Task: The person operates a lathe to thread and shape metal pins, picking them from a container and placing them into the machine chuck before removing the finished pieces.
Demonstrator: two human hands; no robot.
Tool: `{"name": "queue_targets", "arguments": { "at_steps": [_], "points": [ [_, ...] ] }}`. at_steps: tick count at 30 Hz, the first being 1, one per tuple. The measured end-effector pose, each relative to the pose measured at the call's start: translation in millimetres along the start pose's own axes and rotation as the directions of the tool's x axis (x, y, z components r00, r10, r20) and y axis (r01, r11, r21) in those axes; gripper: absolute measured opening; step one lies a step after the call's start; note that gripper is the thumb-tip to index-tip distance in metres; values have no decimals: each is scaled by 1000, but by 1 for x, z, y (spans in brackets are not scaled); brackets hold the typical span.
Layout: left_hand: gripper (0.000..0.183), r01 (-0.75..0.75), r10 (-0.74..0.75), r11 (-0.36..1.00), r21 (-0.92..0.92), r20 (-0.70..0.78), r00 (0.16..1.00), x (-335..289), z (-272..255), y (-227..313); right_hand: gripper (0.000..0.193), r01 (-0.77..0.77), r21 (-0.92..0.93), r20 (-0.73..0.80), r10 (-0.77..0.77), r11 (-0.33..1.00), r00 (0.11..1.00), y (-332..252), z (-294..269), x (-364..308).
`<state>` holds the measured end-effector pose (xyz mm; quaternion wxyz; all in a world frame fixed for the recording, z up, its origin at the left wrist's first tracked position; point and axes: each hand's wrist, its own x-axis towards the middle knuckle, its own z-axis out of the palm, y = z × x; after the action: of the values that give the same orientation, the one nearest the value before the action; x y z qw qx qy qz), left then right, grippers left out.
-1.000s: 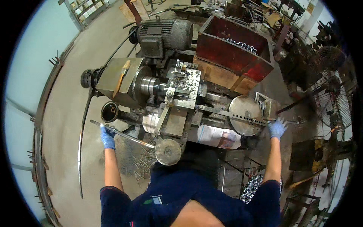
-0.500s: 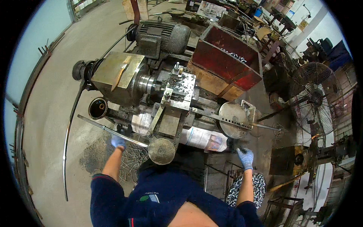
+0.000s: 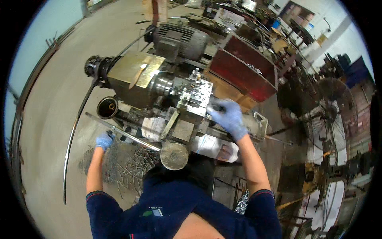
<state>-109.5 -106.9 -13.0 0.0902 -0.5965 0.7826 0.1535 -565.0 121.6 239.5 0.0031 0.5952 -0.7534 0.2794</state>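
Observation:
A small lathe-like machine stands in front of me, with a metal tool block [image 3: 199, 93] scattered with chips beside its shiny spindle chuck [image 3: 163, 86]. My right hand [image 3: 230, 118], in a light blue glove and blurred by motion, is at the right side of that block. Its fingertips are smeared, so any grip there is unclear. My gloved left hand [image 3: 105, 140] has its fingers curled, just below the long metal lever rod [image 3: 127, 134]; a dark bit shows at the fingertips, too small to name. A round metal disc [image 3: 174, 156] sits at the rod's lower end.
Behind the machine are an electric motor [image 3: 181, 41] and a red metal bin [image 3: 242, 67] with small metal parts. A round cup [image 3: 107, 107] sits left of the bed. Metal chips [image 3: 135, 165] cover the floor at lower left; a fan [image 3: 332, 105] stands at right.
My right hand has risen from the lower right, near the container of metal parts, to the tool block. My left hand has shifted left and slightly up. The view has moved slightly.

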Motion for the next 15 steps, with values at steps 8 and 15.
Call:
{"name": "queue_targets", "arguments": {
  "at_steps": [8,15],
  "points": [
    [42,160,-276,955,-252,-547,790,-75,-151,-110,53,340,-337,423,-181,878,888,-58,102,106],
    [47,279,-364,931,-235,-549,752,-124,-89,1,49,297,-268,389,-179,916,904,-56,118,108]
  ]
}}
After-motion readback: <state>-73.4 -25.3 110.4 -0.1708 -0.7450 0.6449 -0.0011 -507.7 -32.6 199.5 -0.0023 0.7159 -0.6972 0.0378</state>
